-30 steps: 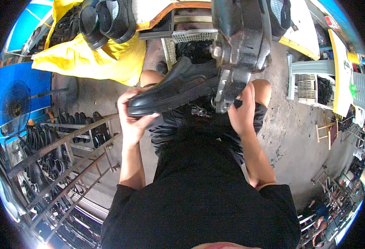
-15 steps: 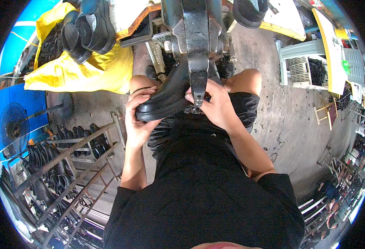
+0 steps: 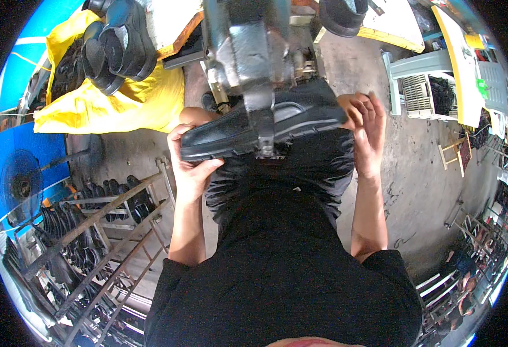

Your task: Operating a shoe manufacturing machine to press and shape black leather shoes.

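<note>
A black shoe (image 3: pixel 208 134) lies crosswise over my lap, its toe to the left and its heel to the right. My left hand (image 3: pixel 189 168) is closed round the toe, thumb along the sole edge and fingers on the far side. At the heel, my right hand (image 3: pixel 368 127) has bent fingers against the shoe's end; the outer fingers are slightly blurred. The metal arm of a machine (image 3: pixel 261 110) comes down from above across the middle of the shoe. Its narrow tip (image 3: pixel 265 149) stands by the sole edge; what it touches there is hard to see.
More black shoes (image 3: pixel 128 43) rest on a yellow sack (image 3: pixel 150 98) at the far left. Another shoe (image 3: pixel 342 16) sits on a white table (image 3: pixel 390 29) at the far right. A metal rack (image 3: pixel 92 225) with several shoes and a fan (image 3: pixel 21 182) stand on the left.
The shoe has turned so its length now lies crosswise, heel to the right. My right hand has moved from the machine's tip rightward to the heel. My left hand stays on the toe.
</note>
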The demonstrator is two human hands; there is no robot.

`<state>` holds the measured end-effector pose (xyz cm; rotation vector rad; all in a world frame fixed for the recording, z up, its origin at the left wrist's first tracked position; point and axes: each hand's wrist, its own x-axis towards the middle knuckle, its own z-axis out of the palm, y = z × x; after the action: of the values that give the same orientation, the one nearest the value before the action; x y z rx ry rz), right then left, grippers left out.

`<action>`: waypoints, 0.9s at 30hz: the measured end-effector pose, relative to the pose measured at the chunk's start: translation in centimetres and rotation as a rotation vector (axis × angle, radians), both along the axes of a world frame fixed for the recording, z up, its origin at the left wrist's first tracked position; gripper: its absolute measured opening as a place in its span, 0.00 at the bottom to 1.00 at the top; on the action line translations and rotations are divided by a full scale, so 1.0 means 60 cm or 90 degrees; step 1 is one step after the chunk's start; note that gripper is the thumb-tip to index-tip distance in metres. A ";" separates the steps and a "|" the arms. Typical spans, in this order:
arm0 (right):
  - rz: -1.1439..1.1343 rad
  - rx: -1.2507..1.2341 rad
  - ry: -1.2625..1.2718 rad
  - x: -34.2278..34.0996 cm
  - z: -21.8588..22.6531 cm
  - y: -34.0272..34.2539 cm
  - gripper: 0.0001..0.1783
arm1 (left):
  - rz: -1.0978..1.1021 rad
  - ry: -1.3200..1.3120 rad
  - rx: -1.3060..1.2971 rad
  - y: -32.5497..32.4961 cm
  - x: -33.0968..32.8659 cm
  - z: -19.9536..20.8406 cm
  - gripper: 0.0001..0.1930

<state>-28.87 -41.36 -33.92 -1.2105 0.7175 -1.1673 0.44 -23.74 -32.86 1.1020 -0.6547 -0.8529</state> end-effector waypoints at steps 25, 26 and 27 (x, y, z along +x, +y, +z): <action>-0.010 -0.031 -0.018 -0.003 0.145 0.010 0.75 | -0.033 0.414 -0.027 -0.041 -0.078 -0.029 0.31; 0.011 -0.002 -0.017 0.005 0.143 0.010 0.74 | -0.028 0.413 -0.029 -0.040 -0.073 -0.026 0.31; 0.035 0.009 -0.043 0.012 0.143 0.012 0.73 | -0.024 0.405 -0.028 -0.034 -0.067 -0.021 0.31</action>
<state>-28.12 -40.65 -25.34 -1.1666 0.6374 -1.1509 -3.55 -25.80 -34.13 0.7174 -0.1605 -1.1432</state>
